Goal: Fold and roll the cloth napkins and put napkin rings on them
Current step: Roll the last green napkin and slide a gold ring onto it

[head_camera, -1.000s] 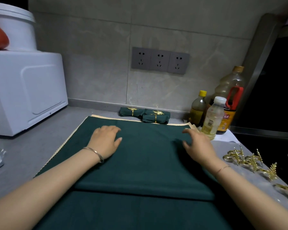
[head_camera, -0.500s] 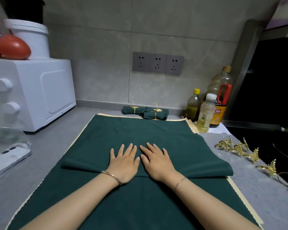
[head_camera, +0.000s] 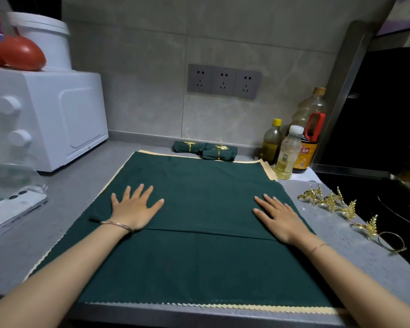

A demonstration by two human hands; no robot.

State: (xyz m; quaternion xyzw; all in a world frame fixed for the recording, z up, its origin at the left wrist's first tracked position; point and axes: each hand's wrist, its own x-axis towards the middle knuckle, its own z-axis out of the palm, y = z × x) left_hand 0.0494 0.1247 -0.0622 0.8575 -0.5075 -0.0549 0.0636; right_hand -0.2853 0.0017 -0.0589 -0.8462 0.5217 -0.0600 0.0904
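A dark green cloth napkin with a cream scalloped edge lies spread on the grey counter, a folded layer crossing its middle. My left hand presses flat on the fold's left end, fingers spread. At the fold's right end my right hand lies flat too. Three rolled green napkins with gold rings sit by the back wall. Several loose gold leaf-shaped napkin rings lie on the counter to the right.
A white oven stands at the left with a bucket and red objects on top. A phone lies left of the napkin. Bottles stand at the back right. A black stove top is on the right.
My hands have slid apart along the fold, from touching at the middle to its left and right ends. The folded layer lies flatter now.
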